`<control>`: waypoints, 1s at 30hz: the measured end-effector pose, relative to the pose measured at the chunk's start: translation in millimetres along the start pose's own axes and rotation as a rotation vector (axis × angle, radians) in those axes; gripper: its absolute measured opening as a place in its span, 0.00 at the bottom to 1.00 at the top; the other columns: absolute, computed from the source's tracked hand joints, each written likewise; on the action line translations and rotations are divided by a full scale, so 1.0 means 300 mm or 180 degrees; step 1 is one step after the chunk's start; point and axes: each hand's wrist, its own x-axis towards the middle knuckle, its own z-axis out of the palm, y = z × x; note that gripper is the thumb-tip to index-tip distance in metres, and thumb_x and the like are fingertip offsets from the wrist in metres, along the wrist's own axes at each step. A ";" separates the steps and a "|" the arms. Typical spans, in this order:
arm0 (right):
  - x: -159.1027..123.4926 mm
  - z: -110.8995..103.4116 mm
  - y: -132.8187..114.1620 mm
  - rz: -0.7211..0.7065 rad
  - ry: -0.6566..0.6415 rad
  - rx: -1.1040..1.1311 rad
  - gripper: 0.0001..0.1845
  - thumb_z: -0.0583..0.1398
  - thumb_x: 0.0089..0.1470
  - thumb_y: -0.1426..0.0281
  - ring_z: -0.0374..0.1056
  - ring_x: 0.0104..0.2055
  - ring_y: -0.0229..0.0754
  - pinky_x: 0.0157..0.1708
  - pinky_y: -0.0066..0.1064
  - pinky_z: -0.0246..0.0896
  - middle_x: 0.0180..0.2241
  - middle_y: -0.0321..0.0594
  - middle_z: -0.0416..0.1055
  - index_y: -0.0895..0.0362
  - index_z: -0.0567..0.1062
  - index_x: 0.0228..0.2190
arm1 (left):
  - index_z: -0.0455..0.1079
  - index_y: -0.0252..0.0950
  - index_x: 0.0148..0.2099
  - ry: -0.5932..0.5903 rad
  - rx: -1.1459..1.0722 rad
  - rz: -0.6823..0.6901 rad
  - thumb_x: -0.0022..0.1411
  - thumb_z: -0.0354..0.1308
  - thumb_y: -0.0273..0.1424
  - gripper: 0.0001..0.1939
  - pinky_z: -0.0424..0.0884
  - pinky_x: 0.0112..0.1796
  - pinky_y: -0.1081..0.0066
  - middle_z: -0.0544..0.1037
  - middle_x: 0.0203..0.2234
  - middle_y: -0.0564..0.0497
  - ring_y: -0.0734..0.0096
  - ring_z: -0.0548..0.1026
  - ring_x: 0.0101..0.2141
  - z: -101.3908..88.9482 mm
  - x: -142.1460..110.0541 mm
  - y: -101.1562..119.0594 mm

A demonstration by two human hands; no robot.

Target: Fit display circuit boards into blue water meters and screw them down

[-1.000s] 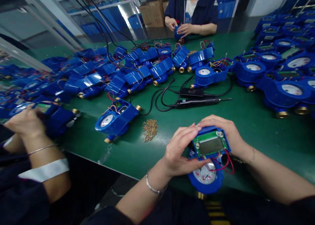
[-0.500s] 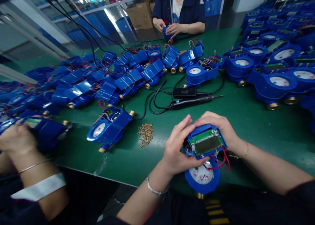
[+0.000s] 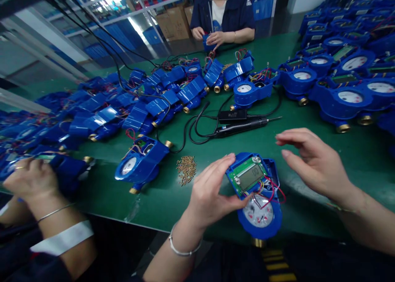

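Blue plastic box w/ green PCB + grey LCD (image 3: 247, 174) tilted over clear-dial blue meter body (image 3: 259, 212), pinched in my L hand (image 3: 205, 193). Thin red wires (image 3: 273, 190) run btwn; LCD shows digits. Box not seated yet, imo. R hand (image 3: 317, 162) off to the side, fingers parted, nothing held. Loose brass-coloured screws (image 3: 186, 169) left of L hand.
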 end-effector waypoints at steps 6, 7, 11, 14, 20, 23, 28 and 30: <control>-0.115 0.015 -0.199 -0.1439 -0.0651 -0.0638 0.11 0.58 0.60 0.73 0.64 0.46 0.43 0.45 0.39 0.56 0.47 0.36 0.72 0.56 0.74 0.45 | 0.66 0.27 0.54 0.0216 0.0241 -0.0025 0.46 0.71 0.36 0.35 0.78 0.47 0.64 0.79 0.45 0.38 0.61 0.79 0.44 0.002 -0.022 0.015; -0.132 0.033 -0.210 -0.1534 -0.0696 -0.0807 0.11 0.58 0.60 0.72 0.64 0.45 0.43 0.43 0.39 0.55 0.46 0.34 0.73 0.55 0.75 0.45 | 0.66 0.27 0.54 0.0260 0.0282 -0.0013 0.46 0.71 0.36 0.35 0.78 0.47 0.63 0.79 0.46 0.37 0.60 0.79 0.44 -0.001 -0.027 0.018; -0.173 0.090 -0.187 -0.1130 -0.0523 -0.1191 0.10 0.58 0.62 0.69 0.65 0.38 0.43 0.38 0.39 0.49 0.38 0.34 0.75 0.56 0.75 0.45 | 0.66 0.26 0.55 0.0432 0.0541 0.0068 0.48 0.71 0.36 0.35 0.77 0.48 0.62 0.78 0.46 0.37 0.59 0.79 0.45 -0.018 -0.052 0.026; -0.173 0.110 -0.161 -0.0621 -0.0229 -0.1301 0.09 0.58 0.63 0.68 0.63 0.33 0.40 0.37 0.39 0.45 0.29 0.31 0.74 0.53 0.75 0.43 | 0.65 0.25 0.56 0.0555 0.0761 0.0199 0.50 0.70 0.39 0.35 0.77 0.49 0.62 0.78 0.47 0.36 0.58 0.78 0.46 -0.023 -0.066 0.034; -0.157 0.152 -0.169 -0.0047 0.0248 -0.1075 0.04 0.61 0.61 0.66 0.63 0.32 0.38 0.38 0.37 0.45 0.27 0.30 0.72 0.52 0.76 0.36 | 0.62 0.25 0.59 0.0676 0.1146 0.0480 0.59 0.62 0.42 0.33 0.77 0.49 0.60 0.76 0.49 0.35 0.56 0.76 0.50 -0.027 -0.073 0.040; -0.151 0.176 -0.169 0.0041 0.0209 -0.1001 0.06 0.60 0.61 0.66 0.62 0.33 0.38 0.38 0.38 0.44 0.27 0.31 0.71 0.52 0.76 0.32 | 0.61 0.26 0.61 0.0690 0.1265 0.0575 0.60 0.60 0.43 0.34 0.77 0.48 0.59 0.76 0.49 0.35 0.54 0.76 0.50 -0.038 -0.073 0.035; -0.133 0.208 -0.151 0.0146 -0.0113 -0.1198 0.05 0.61 0.59 0.64 0.59 0.36 0.42 0.39 0.39 0.40 0.31 0.35 0.70 0.48 0.78 0.36 | 0.60 0.27 0.62 0.0685 0.1402 0.0768 0.59 0.63 0.40 0.35 0.76 0.49 0.56 0.75 0.51 0.33 0.50 0.74 0.52 -0.053 -0.064 0.009; -0.123 0.217 -0.144 0.0255 -0.0181 -0.1242 0.05 0.61 0.59 0.65 0.59 0.37 0.42 0.40 0.40 0.39 0.32 0.36 0.69 0.47 0.79 0.35 | 0.59 0.26 0.63 0.0678 0.1452 0.0906 0.58 0.63 0.40 0.36 0.76 0.49 0.54 0.74 0.51 0.32 0.48 0.73 0.53 -0.053 -0.052 -0.014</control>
